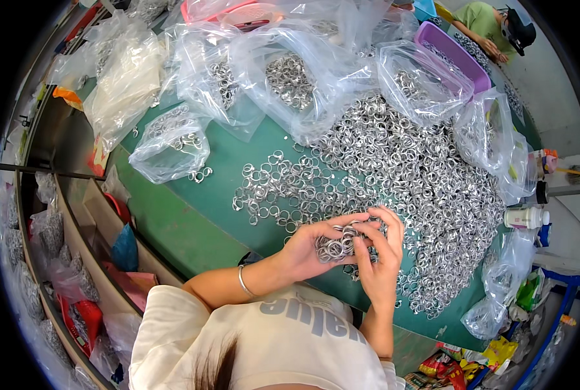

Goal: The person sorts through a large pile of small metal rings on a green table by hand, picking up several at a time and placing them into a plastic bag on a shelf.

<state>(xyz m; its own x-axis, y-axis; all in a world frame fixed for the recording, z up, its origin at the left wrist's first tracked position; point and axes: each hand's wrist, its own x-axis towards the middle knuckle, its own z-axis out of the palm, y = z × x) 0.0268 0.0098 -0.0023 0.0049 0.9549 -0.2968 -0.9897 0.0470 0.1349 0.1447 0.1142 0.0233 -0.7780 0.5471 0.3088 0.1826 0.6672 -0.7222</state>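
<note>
My left hand [304, 246] cups a clutch of silvery metal rings [332, 247], its fingers curled beneath and behind them. My right hand [380, 255] meets it from the right, with thumb and bent fingers closed at the edge of the same clutch. Just beyond both hands, a large heap of similar rings [420, 169] covers the right part of the green table [222, 166]. A thinner scatter of loose rings [280, 185] spreads out to the left of the heap. Some rings in my hands are hidden by my fingers.
Clear plastic bags with rings [173, 146] line the table's far side, near a purple basket [456, 58]. A white bottle [526, 218] stands at the right edge. Shelving with bagged parts [52, 234] is at left. Another person [488, 29] sits at far right.
</note>
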